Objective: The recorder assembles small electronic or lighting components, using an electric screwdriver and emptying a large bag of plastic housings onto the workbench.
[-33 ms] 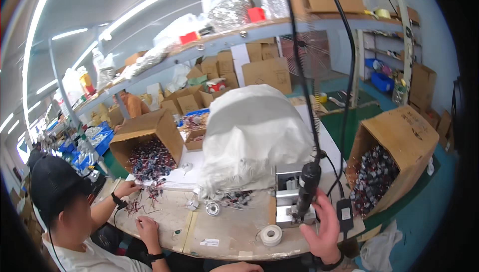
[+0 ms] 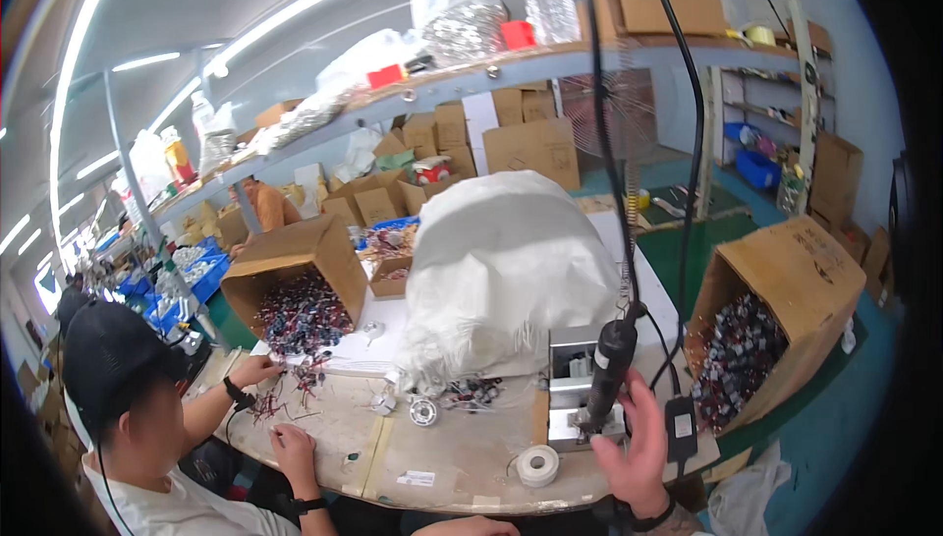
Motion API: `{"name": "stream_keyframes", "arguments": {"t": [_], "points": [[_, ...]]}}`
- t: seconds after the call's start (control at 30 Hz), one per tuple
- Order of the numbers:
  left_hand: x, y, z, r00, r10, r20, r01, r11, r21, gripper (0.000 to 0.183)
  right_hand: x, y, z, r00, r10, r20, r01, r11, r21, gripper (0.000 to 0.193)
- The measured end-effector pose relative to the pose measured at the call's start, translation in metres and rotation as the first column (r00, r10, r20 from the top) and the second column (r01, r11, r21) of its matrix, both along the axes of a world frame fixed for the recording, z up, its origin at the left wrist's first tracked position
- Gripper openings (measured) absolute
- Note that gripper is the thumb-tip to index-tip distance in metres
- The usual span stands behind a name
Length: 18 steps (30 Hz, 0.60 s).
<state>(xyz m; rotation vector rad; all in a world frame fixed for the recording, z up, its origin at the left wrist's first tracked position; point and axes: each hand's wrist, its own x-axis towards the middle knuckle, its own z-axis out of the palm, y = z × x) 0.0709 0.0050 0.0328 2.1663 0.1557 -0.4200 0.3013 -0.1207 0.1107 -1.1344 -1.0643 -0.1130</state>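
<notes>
My right hand [image 2: 640,457] is beside a black electric screwdriver [image 2: 614,354], its thumb and fingers spread apart. The screwdriver hangs upright from a cable and coiled spring, its tip down at a metal fixture [image 2: 572,425]. The thumb is close to the fixture's front right; whether it touches cannot be seen. Only part of my left hand [image 2: 470,527] shows at the lower edge, its fingers not clear. A white tape roll [image 2: 537,465] lies in front of the fixture. Left of it stand a round white part [image 2: 422,411] and a pile of small wired parts [image 2: 471,394].
A white cloth-covered heap [image 2: 511,271] rises behind the bench. Open cardboard boxes of wired parts stand at left [image 2: 295,241] and right [image 2: 786,271]. A co-worker in a black cap [image 2: 118,359] sits at left, hands among wires. A black power adapter [image 2: 680,425] lies right of my hand.
The whole view has shifted slightly, things sitting a little lower and to the right. My right hand keeps nearly the same pose by the screwdriver.
</notes>
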Motion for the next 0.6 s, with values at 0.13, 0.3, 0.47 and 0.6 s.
{"name": "stream_keyframes", "arguments": {"t": [0.13, 0.3, 0.47, 0.6], "points": [[-0.003, 0.011, 0.023, 0.986, -0.022, 0.166, 0.024, 1.000, -0.008, 0.033, 0.013, 0.031, -0.001, 0.986, 0.002, -0.166, -0.003, 1.000, -0.005, 0.074], [0.000, 0.022, 0.023, 0.954, -0.048, 0.295, 0.048, 0.999, 0.010, 0.031, 0.022, 0.035, 0.019, 0.947, 0.160, -0.279, -0.200, 0.972, -0.123, 0.065], [0.007, 0.020, 0.024, 0.933, -0.040, 0.359, 0.015, 0.997, 0.071, 0.031, 0.021, 0.018, 0.017, 0.828, 0.336, -0.449, -0.382, 0.924, -0.012, 0.049], [0.014, 0.020, 0.025, 0.923, -0.013, 0.385, -0.025, 0.995, 0.095, 0.032, 0.026, 0.006, 0.026, 0.768, 0.439, -0.467, -0.534, 0.841, -0.086, 0.041]]}}
